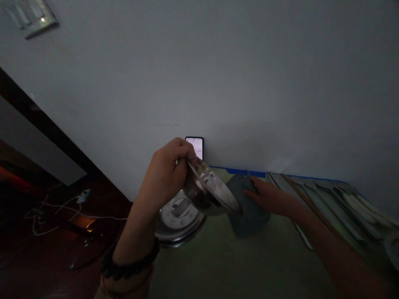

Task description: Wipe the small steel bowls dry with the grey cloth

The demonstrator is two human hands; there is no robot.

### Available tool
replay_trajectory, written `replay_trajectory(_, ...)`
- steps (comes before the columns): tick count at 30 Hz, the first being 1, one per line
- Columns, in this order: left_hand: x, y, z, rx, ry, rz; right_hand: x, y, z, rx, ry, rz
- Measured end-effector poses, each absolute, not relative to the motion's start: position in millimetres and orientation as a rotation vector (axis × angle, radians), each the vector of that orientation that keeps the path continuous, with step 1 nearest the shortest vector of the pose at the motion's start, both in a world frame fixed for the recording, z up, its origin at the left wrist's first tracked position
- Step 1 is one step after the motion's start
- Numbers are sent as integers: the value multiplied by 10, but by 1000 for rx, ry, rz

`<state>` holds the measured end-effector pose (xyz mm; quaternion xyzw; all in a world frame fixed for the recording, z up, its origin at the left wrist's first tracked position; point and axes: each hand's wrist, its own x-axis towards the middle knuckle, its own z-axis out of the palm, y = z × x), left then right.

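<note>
My left hand (174, 166) pinches the rim of a shiny metal bowl (208, 193), which is tilted on its side with its opening turned up and to the right. In my right hand (268, 195) is a blue-grey cloth (246, 211), bunched under the fingers and hanging beside the bowl's right edge. Cloth and rim overlap in view; whether they touch I cannot tell. Below and left of the bowl lies a round metal lid (179, 216) with a handle on top, partly hidden by my left wrist and the bowl.
A phone (198, 148) with a lit screen leans upright against the wall (249, 83). Several long utensils (330, 203) lie on the right of the greenish tabletop (212, 261). White cables (99, 216) trail at the lower left, and a switch panel (34, 23) is on the wall.
</note>
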<state>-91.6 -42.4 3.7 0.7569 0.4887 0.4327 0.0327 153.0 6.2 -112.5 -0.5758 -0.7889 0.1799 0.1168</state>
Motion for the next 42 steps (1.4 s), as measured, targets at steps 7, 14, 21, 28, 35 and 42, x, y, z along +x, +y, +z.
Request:
replay_trajectory(7,-895,-394,3,2193,1211,1411,1651,46,-766,-1443,-1789,624)
replay_trajectory(14,-772,-324,-98,2275,1073,1288,1640,-46,-547,-1229,-1386,821)
replay_trajectory(21,-566,-294,-250,2400,953,1382,1541,-293,-391,-1166,-1875,713)
replay_trajectory(28,-458,-271,-397,2399,865,1665,1471,-222,-532,-1146,-1861,480)
replay_trajectory(35,-309,-365,-435,2205,716,1946,1534,-144,-590,-1305,-1892,371)
replay_trajectory(42,-347,-314,-295,1722,961,1462,1575,-178,-418,-1453,-1674,85)
